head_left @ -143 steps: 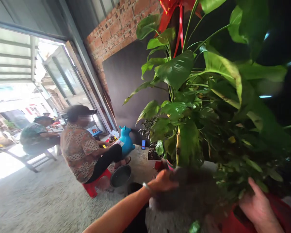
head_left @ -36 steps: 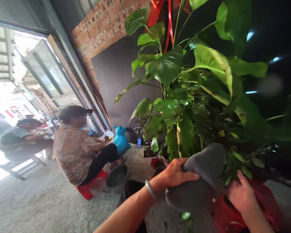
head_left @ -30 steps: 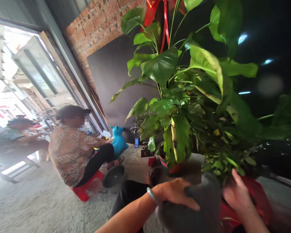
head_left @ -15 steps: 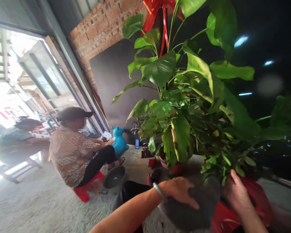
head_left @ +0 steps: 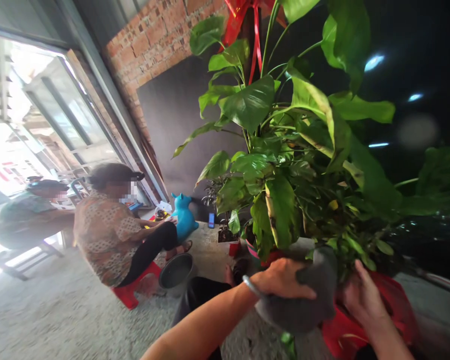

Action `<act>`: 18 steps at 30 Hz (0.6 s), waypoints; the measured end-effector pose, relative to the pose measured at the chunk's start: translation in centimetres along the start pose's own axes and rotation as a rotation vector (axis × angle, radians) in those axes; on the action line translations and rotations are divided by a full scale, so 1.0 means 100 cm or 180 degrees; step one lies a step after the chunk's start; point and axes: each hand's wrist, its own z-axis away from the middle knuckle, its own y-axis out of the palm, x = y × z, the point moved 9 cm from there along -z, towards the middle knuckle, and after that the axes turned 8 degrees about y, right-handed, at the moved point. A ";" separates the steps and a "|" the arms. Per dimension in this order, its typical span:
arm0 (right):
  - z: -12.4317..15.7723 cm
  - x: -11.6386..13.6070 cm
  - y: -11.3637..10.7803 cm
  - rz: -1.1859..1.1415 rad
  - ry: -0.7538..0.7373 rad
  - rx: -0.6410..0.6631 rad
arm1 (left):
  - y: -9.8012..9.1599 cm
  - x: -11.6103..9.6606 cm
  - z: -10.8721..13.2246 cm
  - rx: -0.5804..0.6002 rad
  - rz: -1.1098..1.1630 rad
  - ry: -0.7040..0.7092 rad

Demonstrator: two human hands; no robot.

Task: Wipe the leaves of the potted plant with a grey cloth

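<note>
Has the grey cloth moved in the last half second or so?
Yes, slightly. The grey cloth under the left hand now reaches up against the lowest leaves of the plant; before, it sat lower, against the red pot.

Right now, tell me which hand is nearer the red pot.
Right. The right hand rests against the red pot at its near rim; the left hand lies on the grey cloth, off to the pot's left.

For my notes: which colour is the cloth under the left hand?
Dark grey cloth, under the left hand; head view.
</note>
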 end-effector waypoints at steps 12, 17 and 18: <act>0.009 -0.012 0.013 -0.0830 0.0492 -0.0298 | -0.109 0.032 0.038 -0.1484 -0.0785 0.0061; 0.006 -0.015 0.015 -0.0896 0.0549 -0.0446 | -0.077 0.119 0.040 -0.0876 -0.1481 -0.1233; 0.007 -0.016 0.015 -0.0885 0.0597 -0.0437 | -0.065 0.131 0.051 -0.0668 -0.1471 -0.1310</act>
